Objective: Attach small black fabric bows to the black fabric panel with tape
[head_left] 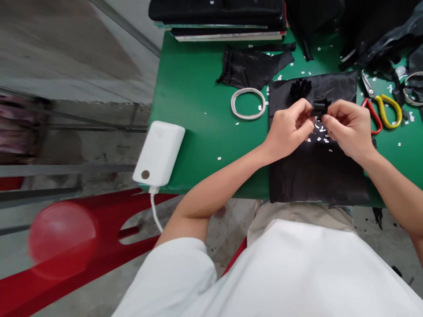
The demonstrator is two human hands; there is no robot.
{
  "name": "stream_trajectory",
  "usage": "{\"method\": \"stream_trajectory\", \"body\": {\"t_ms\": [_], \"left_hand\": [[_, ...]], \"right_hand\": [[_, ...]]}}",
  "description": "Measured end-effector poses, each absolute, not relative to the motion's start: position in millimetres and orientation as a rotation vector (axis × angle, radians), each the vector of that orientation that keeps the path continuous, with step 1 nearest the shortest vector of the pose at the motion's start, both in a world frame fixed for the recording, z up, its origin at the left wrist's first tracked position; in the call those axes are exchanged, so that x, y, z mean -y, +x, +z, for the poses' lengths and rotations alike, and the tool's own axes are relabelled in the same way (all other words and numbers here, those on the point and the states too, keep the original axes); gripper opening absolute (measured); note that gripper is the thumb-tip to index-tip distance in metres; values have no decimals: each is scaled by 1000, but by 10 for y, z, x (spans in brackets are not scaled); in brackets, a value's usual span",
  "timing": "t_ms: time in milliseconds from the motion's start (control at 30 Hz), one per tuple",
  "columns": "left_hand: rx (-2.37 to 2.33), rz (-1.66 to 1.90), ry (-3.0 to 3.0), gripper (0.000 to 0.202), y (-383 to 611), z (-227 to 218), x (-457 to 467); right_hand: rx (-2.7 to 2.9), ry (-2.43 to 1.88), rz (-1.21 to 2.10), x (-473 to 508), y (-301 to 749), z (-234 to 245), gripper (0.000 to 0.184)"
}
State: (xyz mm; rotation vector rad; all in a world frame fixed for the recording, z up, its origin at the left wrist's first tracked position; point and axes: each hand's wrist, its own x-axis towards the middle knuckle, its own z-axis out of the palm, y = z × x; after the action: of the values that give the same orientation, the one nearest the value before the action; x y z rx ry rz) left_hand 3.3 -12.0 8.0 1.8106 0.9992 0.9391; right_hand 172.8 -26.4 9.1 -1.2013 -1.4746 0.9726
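Observation:
Between my two hands is a small rolled or folded black piece, perhaps fabric. My left hand pinches its left end, and my right hand pinches the right end. Both hands are above a black sheet lying at the table's front edge. Just beyond my left hand, a black ruffled piece sits on that sheet. Small white scraps are scattered on the sheet under my fingers. Scissors with one red and one yellow handle lie to the right of my right hand, blades partly apart.
On the green table are a roll of tape, a black fabric scrap and a white power bank with a cable. A black stack stands at the back. Another tape roll lies far right. A red chair stands left.

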Motion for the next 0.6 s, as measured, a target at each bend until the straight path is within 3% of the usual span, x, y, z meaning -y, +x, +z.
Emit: {"method": "stream_trajectory", "body": {"t_ms": [167,400,600], "left_hand": [[-1046,922,1948,12,15,86,112],[-1053,517,2492,23,8,2,105],[-815,654,2636,24,18,-73,101]], "right_hand": [[1290,-1112,1047,202,1764,150,25],[1037,-1029,1121,121,1806,240,28],[992,-1036,1104,96,1841,267,30]]}}
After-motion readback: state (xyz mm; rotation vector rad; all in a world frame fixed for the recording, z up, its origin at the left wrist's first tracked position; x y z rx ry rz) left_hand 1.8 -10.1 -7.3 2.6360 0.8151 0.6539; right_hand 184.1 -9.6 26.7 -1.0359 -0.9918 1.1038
